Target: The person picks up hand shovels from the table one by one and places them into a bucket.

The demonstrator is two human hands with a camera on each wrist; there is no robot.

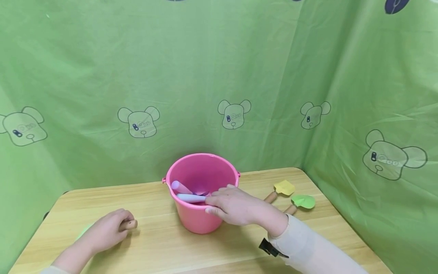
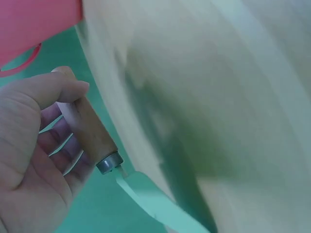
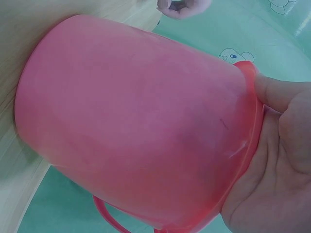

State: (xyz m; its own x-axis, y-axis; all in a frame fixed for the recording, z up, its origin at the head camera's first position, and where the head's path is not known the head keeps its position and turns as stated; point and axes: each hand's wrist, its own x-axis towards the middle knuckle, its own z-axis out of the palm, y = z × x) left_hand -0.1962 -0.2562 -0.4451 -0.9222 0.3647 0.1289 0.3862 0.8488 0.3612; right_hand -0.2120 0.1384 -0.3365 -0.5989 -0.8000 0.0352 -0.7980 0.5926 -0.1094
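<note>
Green curtain backs the desk; left of the bucket, left fingers pinch the shovel by its handle, blade free, while right fingers grip the bucket's near-right rim, presumably steadying it upright, purple stick and blue stick leaning inside.

We see a wooden counter, with green cloth full of animal faces hanging behind and beside it.
</note>
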